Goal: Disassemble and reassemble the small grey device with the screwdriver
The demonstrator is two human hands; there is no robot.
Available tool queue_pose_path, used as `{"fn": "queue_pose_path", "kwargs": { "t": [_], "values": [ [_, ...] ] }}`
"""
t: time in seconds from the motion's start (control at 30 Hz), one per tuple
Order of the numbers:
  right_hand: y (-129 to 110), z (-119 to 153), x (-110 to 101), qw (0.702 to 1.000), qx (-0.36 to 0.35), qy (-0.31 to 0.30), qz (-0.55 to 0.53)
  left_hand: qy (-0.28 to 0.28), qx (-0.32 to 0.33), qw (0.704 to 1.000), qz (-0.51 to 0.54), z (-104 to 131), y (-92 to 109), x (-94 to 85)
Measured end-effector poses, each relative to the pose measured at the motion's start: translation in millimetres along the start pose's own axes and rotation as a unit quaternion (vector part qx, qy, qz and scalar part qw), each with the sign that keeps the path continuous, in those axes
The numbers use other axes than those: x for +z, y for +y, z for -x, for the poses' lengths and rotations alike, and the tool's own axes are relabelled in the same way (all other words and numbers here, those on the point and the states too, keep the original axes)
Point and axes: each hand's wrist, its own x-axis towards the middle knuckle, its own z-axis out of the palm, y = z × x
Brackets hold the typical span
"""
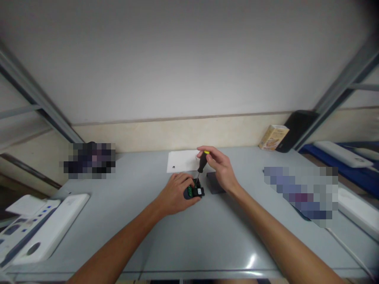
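Between the side edges of the counter (pixel 166 248), a black device (pixel 198 192) was gripped by the fingers of the left hand (pixel 177 194); a screwdriver (pixel 203 163) was held by the right hand (pixel 224 170). Through its slant, slippage was risked, and the green board (pixel 190 192) could be scratched.

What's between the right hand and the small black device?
In the head view, the screwdriver runs from the right hand down to the device; a dark flat pad partly shows beside the device, below the hand.
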Motion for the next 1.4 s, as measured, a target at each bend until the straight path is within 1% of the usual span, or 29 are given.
{"fn": "queue_pose_path", "kwargs": {
  "t": [0.07,0.17,0.23,0.3,0.4,0.47,0.63,0.67,0.8,0.93,1.1,1.2,1.4],
  "values": [
    [0,1,2,1.0,-0.002,0.011,0.005,-0.003,0.0,1.0,0.003,0,0,-1.1],
    [-1,1,7,0.994,-0.035,0.077,0.067,-0.008,-0.004,1.0,0.007,-1,1,-2.1],
    [0,1,8,0.99,-0.046,0.096,0.094,-0.012,-0.008,1.0,0.009,-1,1,-2.1],
    [1,1,7,0.993,-0.034,0.084,0.077,-0.013,-0.01,1.0,0.01,0,0,-1.7],
    [2,1,3,0.998,0.0,0.054,0.013,-0.01,-0.009,1.0,0.011,0,-1,-0.4],
    [2,1,3,0.999,0.006,0.043,-0.005,-0.005,-0.008,1.0,0.012,0,-1,0.5],
    [3,-3,2,0.996,-0.011,0.072,0.048,-0.001,-0.007,1.0,0.017,0,-1,0.7],
    [4,-3,1,0.997,-0.006,0.07,0.042,-0.003,-0.008,1.0,0.018,0,-1,0.2],
    [5,-3,0,0.998,0.02,0.034,-0.048,-0.011,-0.019,1.0,0.018,-1,1,-1.6],
    [7,-2,4,0.997,0.047,0.009,-0.053,-0.007,-0.032,0.999,0.029,-1,2,-2.0],
    [8,-3,9,0.994,0.053,0.021,-0.092,-0.004,-0.031,0.998,0.048,0,3,-6.1],
    [7,-2,10,0.995,0.051,0.03,-0.084,0.002,-0.031,0.998,0.057,0,4,-9.7],
    [1,0,13,0.999,0.04,0.015,-0.032,-0.002,-0.028,0.998,0.054,-1,5,-11.7]
  ]
}}
